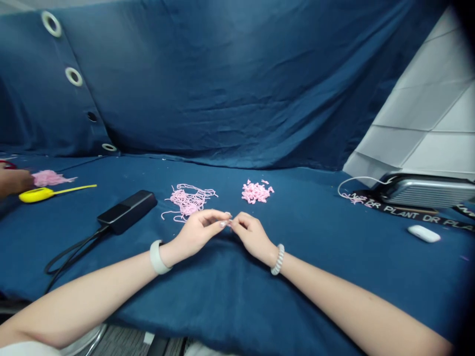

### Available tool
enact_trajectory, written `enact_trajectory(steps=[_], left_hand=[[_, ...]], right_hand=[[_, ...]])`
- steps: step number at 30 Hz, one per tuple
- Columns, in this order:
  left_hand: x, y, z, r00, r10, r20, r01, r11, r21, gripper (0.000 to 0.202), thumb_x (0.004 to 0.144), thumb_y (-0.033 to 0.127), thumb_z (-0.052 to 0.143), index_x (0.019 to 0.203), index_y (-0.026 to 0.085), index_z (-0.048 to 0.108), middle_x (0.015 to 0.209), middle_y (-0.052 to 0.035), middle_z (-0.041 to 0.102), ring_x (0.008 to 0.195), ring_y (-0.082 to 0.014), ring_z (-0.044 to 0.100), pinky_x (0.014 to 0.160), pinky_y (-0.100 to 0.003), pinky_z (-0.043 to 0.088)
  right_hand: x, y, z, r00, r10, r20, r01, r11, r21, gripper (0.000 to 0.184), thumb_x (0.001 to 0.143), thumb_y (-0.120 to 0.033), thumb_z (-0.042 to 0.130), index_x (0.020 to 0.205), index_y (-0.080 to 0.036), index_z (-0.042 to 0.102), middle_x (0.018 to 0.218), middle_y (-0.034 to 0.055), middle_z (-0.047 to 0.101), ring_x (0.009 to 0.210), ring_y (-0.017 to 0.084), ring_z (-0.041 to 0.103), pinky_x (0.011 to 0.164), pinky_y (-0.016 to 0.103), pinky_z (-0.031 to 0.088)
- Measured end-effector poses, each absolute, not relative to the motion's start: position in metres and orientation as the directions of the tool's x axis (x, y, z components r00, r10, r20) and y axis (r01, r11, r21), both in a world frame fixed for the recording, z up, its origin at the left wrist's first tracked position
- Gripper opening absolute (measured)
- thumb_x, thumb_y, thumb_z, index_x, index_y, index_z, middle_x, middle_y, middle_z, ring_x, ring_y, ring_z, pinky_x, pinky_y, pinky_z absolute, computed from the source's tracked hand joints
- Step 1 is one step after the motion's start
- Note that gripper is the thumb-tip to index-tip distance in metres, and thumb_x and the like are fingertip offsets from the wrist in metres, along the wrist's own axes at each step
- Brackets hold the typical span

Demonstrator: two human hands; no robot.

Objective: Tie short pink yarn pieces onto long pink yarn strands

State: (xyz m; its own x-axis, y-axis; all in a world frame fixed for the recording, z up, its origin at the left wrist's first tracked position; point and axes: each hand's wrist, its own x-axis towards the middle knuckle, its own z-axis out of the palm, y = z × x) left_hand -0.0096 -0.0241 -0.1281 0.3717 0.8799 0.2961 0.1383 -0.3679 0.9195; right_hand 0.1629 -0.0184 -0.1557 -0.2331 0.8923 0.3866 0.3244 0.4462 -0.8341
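Pinching tip to tip mid-surface, left hand [198, 232] against right hand [250, 233] (held bit too small to tell). Probably knotting pink yarn [189, 199]; calls for an even pull.

We're at a makeshift craft stn: table [222, 301] draped w/ blue eyelet curtain [222, 89], pink yarn scraps [189, 200], white tiled wall [438, 109].
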Motion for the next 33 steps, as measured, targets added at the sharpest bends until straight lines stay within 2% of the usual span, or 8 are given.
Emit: enact_trajectory(steps=[3, 6, 10, 14, 19, 27, 30, 33], left_hand=[[-0.011, -0.022, -0.13, 0.298, 0.904, 0.307, 0.176, -0.368, 0.913, 0.022, 0.077, 0.031, 0.065, 0.093, 0.016, 0.067, 0.101, -0.0074, 0.07, 0.091, -0.0188, 0.064, 0.086, -0.032, 0.049], [-0.011, -0.021, -0.13, 0.282, 0.915, 0.289, 0.223, -0.355, 0.908, 0.018, 0.077, 0.03, 0.065, 0.089, 0.016, 0.068, 0.097, -0.0063, 0.07, 0.088, -0.0185, 0.064, 0.083, -0.031, 0.05], [-0.01, -0.02, -0.13, 0.26, 0.924, 0.28, 0.144, -0.324, 0.935, 0.017, 0.075, 0.03, 0.067, 0.085, 0.016, 0.066, 0.092, -0.005, 0.07, 0.085, -0.0168, 0.064, 0.082, -0.029, 0.048], [-0.009, -0.019, -0.132, 0.243, 0.945, 0.22, 0.048, -0.238, 0.97, 0.02, 0.073, 0.029, 0.069, 0.085, 0.017, 0.059, 0.078, -0.0012, 0.066, 0.071, -0.0128, 0.061, 0.066, -0.024, 0.046], [-0.007, -0.021, -0.129, 0.243, 0.949, 0.203, 0.021, -0.215, 0.976, 0.021, 0.07, 0.025, 0.071, 0.071, 0.016, 0.053, 0.058, 0.0053, 0.054, 0.051, -0.0055, 0.046, 0.051, -0.018, 0.035], [-0.004, -0.023, -0.127, 0.325, 0.945, -0.033, -0.003, 0.036, 0.999, 0.024, 0.064, 0.03, 0.076, 0.068, 0.014, 0.059, 0.06, 0.0035, 0.055, 0.049, -0.0046, 0.041, 0.047, -0.019, 0.032], [-0.004, -0.022, -0.128, 0.407, 0.904, -0.131, -0.045, 0.163, 0.986, 0.025, 0.063, 0.031, 0.077, 0.07, 0.012, 0.062, 0.065, 0.0013, 0.056, 0.053, -0.0053, 0.044, 0.049, -0.018, 0.033], [-0.005, -0.023, -0.128, 0.469, 0.852, -0.233, 0.011, 0.258, 0.966, 0.024, 0.062, 0.029, 0.077, 0.072, 0.012, 0.065, 0.065, 0.0009, 0.057, 0.053, -0.0053, 0.045, 0.05, -0.019, 0.034]], right_hand=[[0.163, -0.016, -0.157, -0.218, 0.902, 0.373, 0.335, 0.428, -0.839, 0.023, 0.084, -0.023, 0.051, 0.061, -0.017, 0.053, 0.067, -0.0007, 0.053, 0.066, 0.013, 0.05, 0.066, 0.026, 0.038], [0.163, -0.015, -0.157, -0.218, 0.906, 0.363, 0.328, 0.419, -0.847, 0.023, 0.084, -0.023, 0.051, 0.061, -0.017, 0.054, 0.068, -0.0006, 0.053, 0.066, 0.013, 0.05, 0.065, 0.026, 0.039], [0.163, -0.018, -0.155, -0.176, 0.878, 0.445, 0.32, 0.479, -0.817, 0.024, 0.084, -0.023, 0.051, 0.061, -0.018, 0.051, 0.067, -0.0011, 0.051, 0.065, 0.012, 0.049, 0.065, 0.026, 0.038], [0.163, -0.021, -0.152, -0.134, 0.844, 0.519, 0.31, 0.533, -0.787, 0.022, 0.085, -0.023, 0.05, 0.063, -0.019, 0.051, 0.068, -0.0008, 0.049, 0.065, 0.012, 0.048, 0.063, 0.026, 0.038], [0.163, -0.025, -0.15, -0.098, 0.779, 0.62, 0.294, 0.617, -0.73, 0.019, 0.086, -0.021, 0.05, 0.067, -0.019, 0.051, 0.073, 0.0003, 0.05, 0.07, 0.013, 0.049, 0.067, 0.027, 0.04], [0.162, -0.025, -0.15, -0.111, 0.75, 0.652, 0.281, 0.653, -0.703, 0.016, 0.085, -0.019, 0.052, 0.07, -0.019, 0.054, 0.076, 0.0014, 0.052, 0.074, 0.014, 0.051, 0.07, 0.028, 0.041], [0.163, -0.027, -0.15, -0.145, 0.736, 0.661, 0.285, 0.671, -0.684, 0.014, 0.084, -0.017, 0.053, 0.071, -0.02, 0.056, 0.077, 0.0017, 0.052, 0.076, 0.014, 0.052, 0.071, 0.028, 0.042], [0.163, -0.031, -0.15, -0.197, 0.725, 0.659, 0.292, 0.686, -0.667, 0.014, 0.083, -0.015, 0.053, 0.072, -0.02, 0.059, 0.078, 0.002, 0.051, 0.076, 0.014, 0.052, 0.071, 0.028, 0.043]])
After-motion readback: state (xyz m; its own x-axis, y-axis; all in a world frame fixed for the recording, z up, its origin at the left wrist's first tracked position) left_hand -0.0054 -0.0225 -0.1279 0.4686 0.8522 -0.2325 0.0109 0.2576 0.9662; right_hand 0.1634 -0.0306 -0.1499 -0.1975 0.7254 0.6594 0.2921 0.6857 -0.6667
